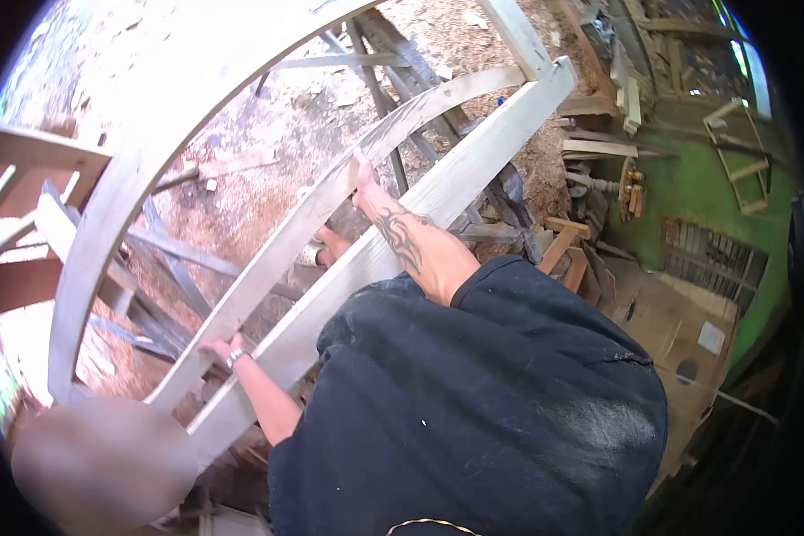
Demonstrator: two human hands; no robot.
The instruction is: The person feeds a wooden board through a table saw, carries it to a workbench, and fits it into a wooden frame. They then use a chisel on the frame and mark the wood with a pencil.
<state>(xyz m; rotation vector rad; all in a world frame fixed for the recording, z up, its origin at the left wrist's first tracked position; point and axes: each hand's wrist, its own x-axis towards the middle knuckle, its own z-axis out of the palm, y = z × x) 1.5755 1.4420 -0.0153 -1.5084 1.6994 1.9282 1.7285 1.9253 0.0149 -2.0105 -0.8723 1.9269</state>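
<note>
A long, curved wooden slat (272,246) runs diagonally through a large pale wooden frame. Near its lower end, my left hand (221,347), with a watch at the wrist, is closed on the slat's edge. My right hand (364,179) grips the same slat further up, its fingers partly hidden at the edge. Between my body and the slat lies a straight, thick pale beam (473,156), which both forearms cross. A wide curved rail (107,232) forms the frame's far side. A short crosspiece (516,36) meets the beam at its upper end.
Dark wooden trestle legs (380,89) stand beneath the frame. Wood shavings (232,165) cover the floor. Offcuts (603,147) are piled at the right, near a green wall (679,170) and a cardboard sheet (679,330). A blurred oval covers the lower left.
</note>
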